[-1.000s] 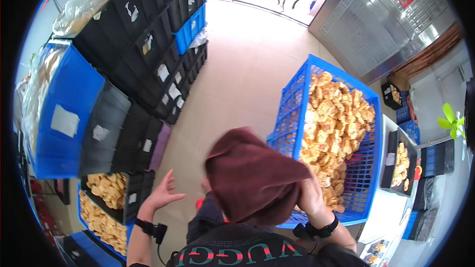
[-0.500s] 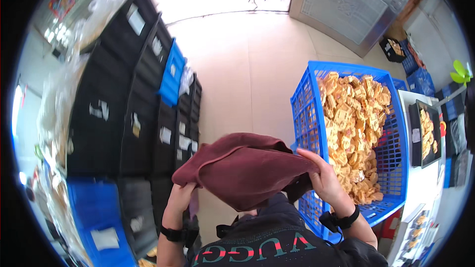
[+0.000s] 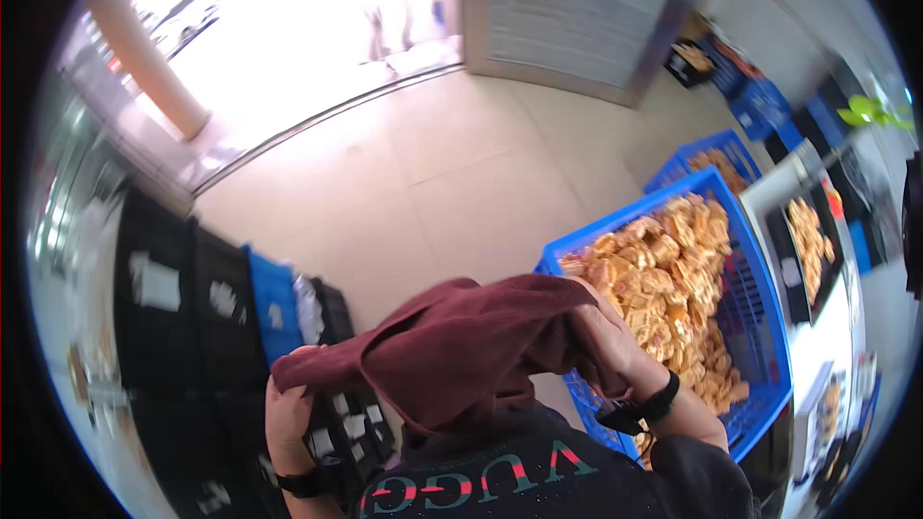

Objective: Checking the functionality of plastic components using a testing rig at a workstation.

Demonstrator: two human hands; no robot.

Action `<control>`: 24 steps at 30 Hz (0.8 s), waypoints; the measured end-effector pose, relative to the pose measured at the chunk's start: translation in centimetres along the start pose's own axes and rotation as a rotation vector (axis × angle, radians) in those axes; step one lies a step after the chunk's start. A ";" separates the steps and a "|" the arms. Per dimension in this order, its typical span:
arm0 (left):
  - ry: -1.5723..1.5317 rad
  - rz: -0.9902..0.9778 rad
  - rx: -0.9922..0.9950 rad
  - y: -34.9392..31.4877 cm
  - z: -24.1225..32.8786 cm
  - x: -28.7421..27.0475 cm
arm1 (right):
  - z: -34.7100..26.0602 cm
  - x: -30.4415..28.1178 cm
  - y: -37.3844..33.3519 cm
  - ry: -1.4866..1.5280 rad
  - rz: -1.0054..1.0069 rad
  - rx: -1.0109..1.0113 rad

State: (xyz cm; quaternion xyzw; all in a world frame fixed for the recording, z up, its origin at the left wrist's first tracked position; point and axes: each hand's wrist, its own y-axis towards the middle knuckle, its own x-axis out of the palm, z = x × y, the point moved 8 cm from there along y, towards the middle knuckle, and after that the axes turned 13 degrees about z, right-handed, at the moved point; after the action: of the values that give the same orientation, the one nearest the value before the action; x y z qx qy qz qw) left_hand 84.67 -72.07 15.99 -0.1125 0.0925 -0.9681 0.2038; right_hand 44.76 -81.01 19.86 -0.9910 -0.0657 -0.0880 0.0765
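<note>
A maroon cloth (image 3: 461, 351) is spread between my two hands in front of my body, sagging and folded in the middle. My left hand (image 3: 288, 418) grips its left end, fingers closed on the fabric. At the right end my right hand (image 3: 608, 332) is closed on the cloth, with some fabric hanging below it; part of these fingers is hidden. Just beyond my right hand stands a blue plastic crate (image 3: 761, 288) heaped with small tan pieces (image 3: 663, 279).
Stacked black crates (image 3: 149, 327) and a blue one (image 3: 274, 308) line the left. On the right, a black tray (image 3: 836, 269) of tan pieces rests on a white table. A smaller blue basket (image 3: 668, 173) stands behind the large crate. A metal-framed door (image 3: 577, 29) stands beside the bright doorway.
My view has turned left, showing more of the doorway. My hands have moved farther apart, stretching the cloth wider, and it has come closer to my chest.
</note>
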 end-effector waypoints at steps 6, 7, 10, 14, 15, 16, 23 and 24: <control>0.468 -0.453 -0.033 20.5 3.0 13.0 | -4.9 -0.9 6.2 0.335 0.378 0.044; 0.655 -0.539 0.185 22.6 4.7 17.0 | -6.5 -1.1 6.5 0.369 0.406 -0.002; 0.765 -0.860 0.532 24.6 8.4 30.5 | -12.2 -1.8 8.6 -0.007 0.405 -0.344; 0.690 -1.350 0.851 20.7 6.8 44.5 | -12.8 -1.6 14.7 -0.042 0.323 -0.375; 0.655 -1.460 0.882 19.8 5.3 46.5 | -14.1 -2.0 15.7 -0.100 0.338 -0.562; 0.658 -1.559 0.772 19.7 3.6 48.0 | -15.5 -2.2 16.1 -0.157 0.364 -0.779; 0.675 -1.850 0.500 23.8 -2.1 55.1 | -17.5 -10.2 16.1 -0.132 0.650 -0.632; 0.663 -1.834 0.478 24.9 -2.6 58.0 | -17.2 -11.9 15.0 0.041 0.759 -0.593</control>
State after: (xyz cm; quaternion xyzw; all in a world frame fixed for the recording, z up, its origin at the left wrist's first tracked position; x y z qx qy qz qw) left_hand 41.62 -118.20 18.34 0.1789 -0.1749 -0.7267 -0.6398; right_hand 32.43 -99.89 32.32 -0.9220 0.3303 -0.0881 -0.1817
